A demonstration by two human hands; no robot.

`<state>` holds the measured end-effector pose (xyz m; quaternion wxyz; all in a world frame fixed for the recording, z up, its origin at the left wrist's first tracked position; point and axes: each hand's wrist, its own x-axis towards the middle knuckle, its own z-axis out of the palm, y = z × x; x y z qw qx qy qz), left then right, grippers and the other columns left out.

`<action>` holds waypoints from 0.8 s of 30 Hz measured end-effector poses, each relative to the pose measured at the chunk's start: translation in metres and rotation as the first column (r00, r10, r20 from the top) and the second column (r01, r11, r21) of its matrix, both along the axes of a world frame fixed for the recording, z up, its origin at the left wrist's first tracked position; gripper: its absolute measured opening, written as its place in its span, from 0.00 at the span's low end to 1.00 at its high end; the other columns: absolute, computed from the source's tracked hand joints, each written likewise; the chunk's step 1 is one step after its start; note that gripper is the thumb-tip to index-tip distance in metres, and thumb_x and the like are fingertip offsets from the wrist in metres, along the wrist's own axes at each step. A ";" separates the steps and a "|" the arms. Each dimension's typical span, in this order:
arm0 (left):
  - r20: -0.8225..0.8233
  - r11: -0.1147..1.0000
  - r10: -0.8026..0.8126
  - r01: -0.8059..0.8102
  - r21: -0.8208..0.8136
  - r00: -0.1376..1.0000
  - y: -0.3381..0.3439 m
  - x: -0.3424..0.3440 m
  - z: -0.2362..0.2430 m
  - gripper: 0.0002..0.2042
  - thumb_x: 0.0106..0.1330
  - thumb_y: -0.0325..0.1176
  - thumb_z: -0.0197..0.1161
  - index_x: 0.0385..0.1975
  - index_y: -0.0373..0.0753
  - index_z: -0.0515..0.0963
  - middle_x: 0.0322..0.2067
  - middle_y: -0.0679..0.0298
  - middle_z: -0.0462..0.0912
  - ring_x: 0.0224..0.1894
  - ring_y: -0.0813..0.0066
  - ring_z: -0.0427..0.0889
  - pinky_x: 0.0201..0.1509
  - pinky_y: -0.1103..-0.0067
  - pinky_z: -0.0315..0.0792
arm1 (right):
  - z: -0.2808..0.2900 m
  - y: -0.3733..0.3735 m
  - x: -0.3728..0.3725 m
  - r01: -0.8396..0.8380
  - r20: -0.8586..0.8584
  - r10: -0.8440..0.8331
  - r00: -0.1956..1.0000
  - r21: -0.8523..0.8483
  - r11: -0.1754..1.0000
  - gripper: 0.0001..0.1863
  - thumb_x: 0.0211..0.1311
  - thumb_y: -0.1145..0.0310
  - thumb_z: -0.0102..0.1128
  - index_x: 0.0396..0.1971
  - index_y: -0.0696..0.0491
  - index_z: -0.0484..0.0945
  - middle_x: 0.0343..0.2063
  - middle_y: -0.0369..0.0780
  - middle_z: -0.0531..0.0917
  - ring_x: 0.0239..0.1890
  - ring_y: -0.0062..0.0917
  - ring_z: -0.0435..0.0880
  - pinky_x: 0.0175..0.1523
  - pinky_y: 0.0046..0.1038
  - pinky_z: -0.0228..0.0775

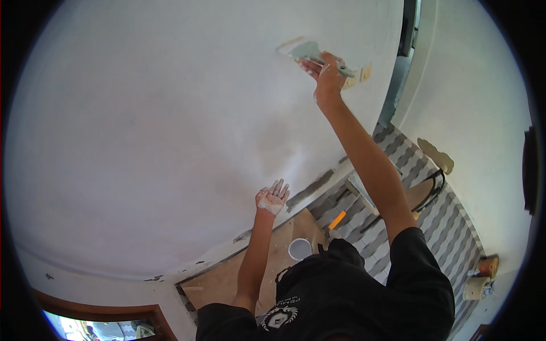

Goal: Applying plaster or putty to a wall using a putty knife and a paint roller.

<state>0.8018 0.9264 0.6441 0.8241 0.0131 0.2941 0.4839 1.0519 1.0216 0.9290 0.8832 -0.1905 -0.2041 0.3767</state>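
My right hand (327,74) is raised high against the white wall (170,113), its fingers closed round a putty knife (345,70). The blade end is at the wall, beside a patch of greyish putty (306,50) and a thin tan streak. White smears cover the fingers. Lower down, my left hand (273,198) is held out with its palm up and fingers spread. Whitish paste coats that palm, and nothing else shows in it.
Tan switch plates (365,73) sit right of my right hand. Below are a white bucket (300,249) on a brown board (222,284), an orange strip (337,220) and a chair (422,194) on patterned tiles. A brown-framed window (102,311) is lower left.
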 end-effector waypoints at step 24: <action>0.033 0.978 -0.192 0.188 0.094 0.981 -0.070 -0.136 -0.164 0.36 0.57 0.45 0.52 0.65 0.37 0.52 0.65 0.59 0.57 0.69 0.55 0.49 0.69 0.58 0.49 | -0.501 -0.251 0.058 0.231 0.149 -0.181 0.972 -0.743 0.629 0.19 0.58 0.61 0.59 0.45 0.58 0.75 0.33 0.40 0.83 0.36 0.25 0.83 0.39 0.24 0.74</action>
